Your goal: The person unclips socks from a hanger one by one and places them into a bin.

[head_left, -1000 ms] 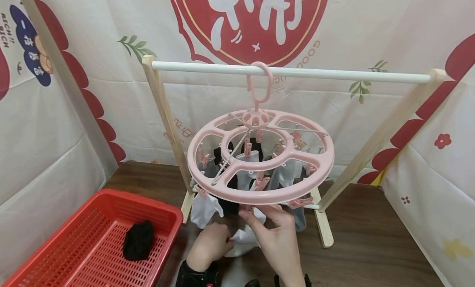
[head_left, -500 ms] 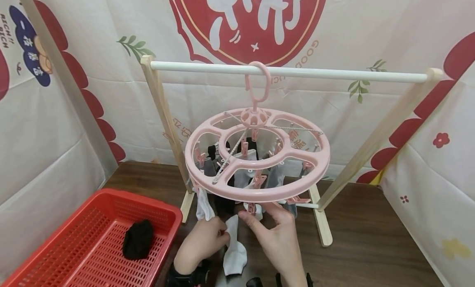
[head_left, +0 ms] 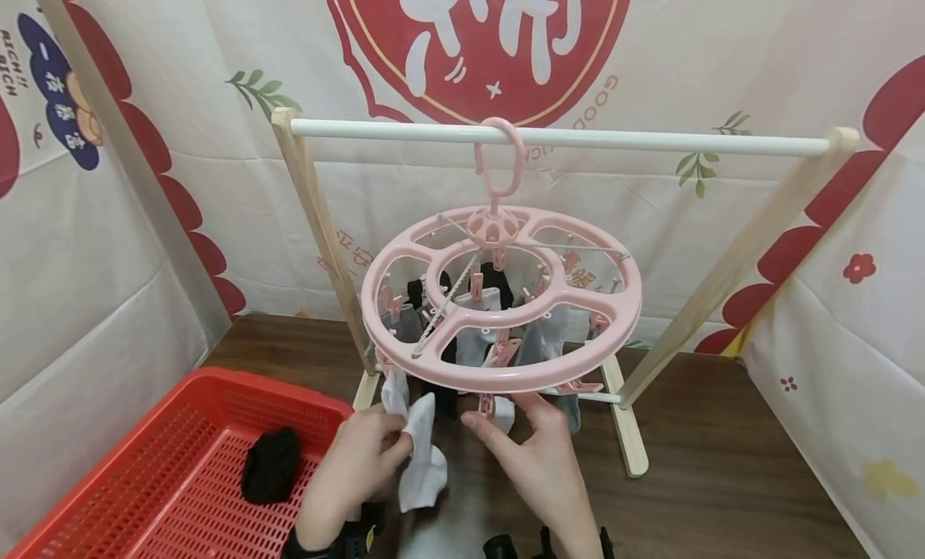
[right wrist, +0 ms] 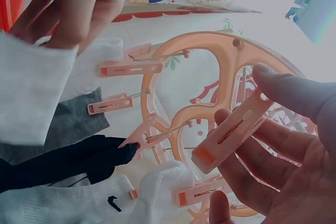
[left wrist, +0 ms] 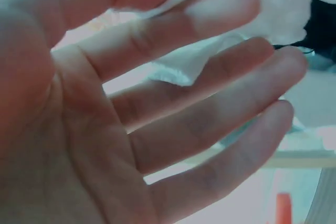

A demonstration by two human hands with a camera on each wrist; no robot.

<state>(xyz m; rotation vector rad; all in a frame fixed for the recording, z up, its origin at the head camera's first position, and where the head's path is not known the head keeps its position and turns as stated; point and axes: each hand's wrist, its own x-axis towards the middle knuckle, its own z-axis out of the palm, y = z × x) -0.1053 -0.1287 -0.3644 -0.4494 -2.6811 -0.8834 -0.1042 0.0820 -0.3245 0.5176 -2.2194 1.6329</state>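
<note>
My left hand [head_left: 354,454] pinches a white sock [head_left: 422,471] between thumb and index finger, the other fingers loosely extended in the left wrist view. The sock dangles left of my right hand [head_left: 540,463], below the front rim of a round pink clip hanger [head_left: 499,377]. My right thumb and fingers squeeze the tail end of a pink clothespin [right wrist: 228,139], with nothing between its tips. Other socks hang from the hanger's clips, including a black sock [right wrist: 79,163], a grey sock [right wrist: 79,121] and a white sock with a black swoosh [right wrist: 100,203].
The hanger hooks over a white rod [head_left: 650,141] on a wooden-legged stand [head_left: 318,230]. At the left, a red basket [head_left: 217,382] has a black bundled cloth [head_left: 270,465] inside. A brown tabletop [head_left: 723,463] lies beneath, with printed cloth walls around it.
My left hand has moved left with the white sock, away from the right hand, and the sock now hangs upright. The right hand stays at the clothespin under the front rim.
</note>
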